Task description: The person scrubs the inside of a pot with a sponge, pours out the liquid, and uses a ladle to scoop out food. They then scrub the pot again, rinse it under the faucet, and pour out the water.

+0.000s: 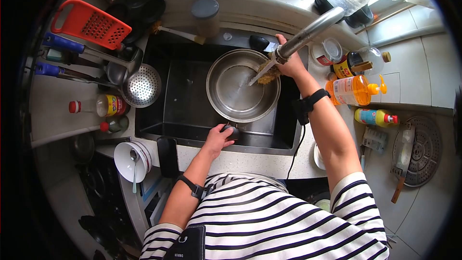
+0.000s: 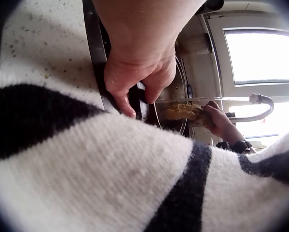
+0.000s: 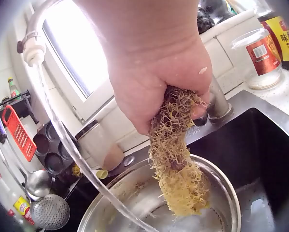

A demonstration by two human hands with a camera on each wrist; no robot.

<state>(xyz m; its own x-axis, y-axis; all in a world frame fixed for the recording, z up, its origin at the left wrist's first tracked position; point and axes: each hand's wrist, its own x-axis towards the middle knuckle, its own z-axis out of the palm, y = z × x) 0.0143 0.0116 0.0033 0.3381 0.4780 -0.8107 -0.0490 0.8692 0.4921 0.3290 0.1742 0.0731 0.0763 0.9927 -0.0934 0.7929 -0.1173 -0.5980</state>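
Observation:
A round stainless steel pan (image 1: pixel 233 94) sits tilted in the dark sink (image 1: pixel 180 91). Its black near handle (image 1: pixel 234 133) is gripped by my left hand (image 1: pixel 218 140), thumb and fingers curled round it in the left wrist view. Over the far right rim, my right hand (image 1: pixel 291 65) grips a natural loofah (image 3: pixel 178 154), tan and stringy, whose lower end hangs above the pan's inside. From the faucet (image 1: pixel 313 31) a stream of water (image 3: pixel 77 157) runs down into the pan. A second black handle (image 1: pixel 259 43) shows at the far rim.
Ladles and a skimmer (image 1: pixel 141 85) hang at the left beside an orange grater (image 1: pixel 91 24). A brush (image 1: pixel 183 35) lies behind the sink. Orange soap (image 1: pixel 349 90) and other bottles stand to the right. White bowls (image 1: pixel 126 159) and a phone (image 1: pixel 167 156) are at the near left.

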